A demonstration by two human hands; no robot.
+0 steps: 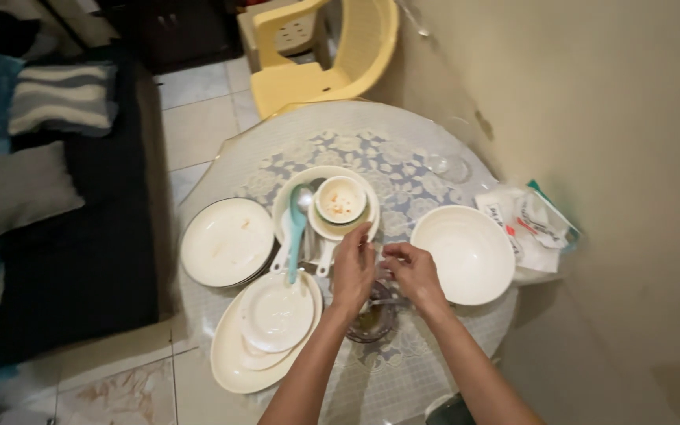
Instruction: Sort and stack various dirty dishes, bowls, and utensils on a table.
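My left hand [353,270] and my right hand [413,271] meet above a small dark glass bowl [371,323] near the front of a round table [434,138]. Their fingers are pinched together over the bowl's rim; whether they hold something small I cannot tell. A metal utensil [386,301] lies across that bowl. Just beyond the hands stands a stack of white plates with a small dirty bowl [341,199] on top, beside a teal spoon [296,234] and white spoons.
A big white bowl [466,252] sits right of the hands, a white plate [226,240] left, and an oval platter with small plates [265,330] at front left. A clear glass [446,165], plastic bags [529,224], yellow chair [332,55], wall right, dark couch [80,236] left.
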